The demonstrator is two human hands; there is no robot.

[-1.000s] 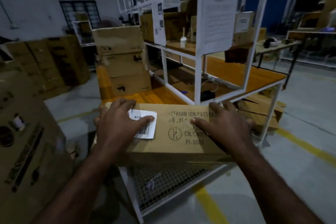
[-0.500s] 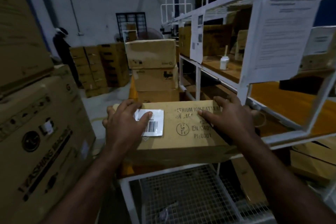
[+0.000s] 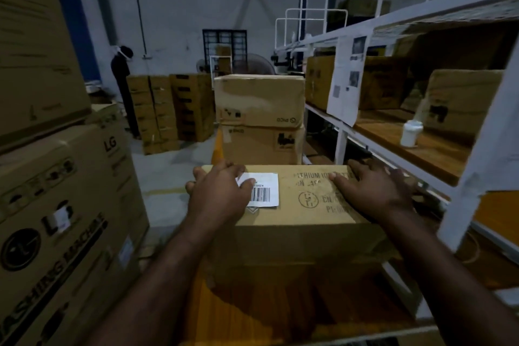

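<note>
A brown cardboard box [image 3: 303, 199] printed with lithium ion battery text sits on the orange wooden table top [image 3: 280, 314] in front of me. A white barcode label [image 3: 264, 191] is stuck on its top. My left hand [image 3: 219, 194] lies on the box's left end, fingers curled over the far edge, thumb on the label. My right hand [image 3: 370, 191] lies on the right end, fingers reaching over the far right edge.
Two stacked cardboard boxes [image 3: 259, 118] stand just behind the held box. Large washing machine cartons [image 3: 61, 219] rise close on the left. A white metal rack [image 3: 474, 177] with boxes and a white bottle [image 3: 411, 133] is on the right. A person [image 3: 123, 87] stands far back left.
The view has swung left and come closer to the table. The box has slid further onto the orange table top towards the stacked boxes. Both hands keep the same hold.
</note>
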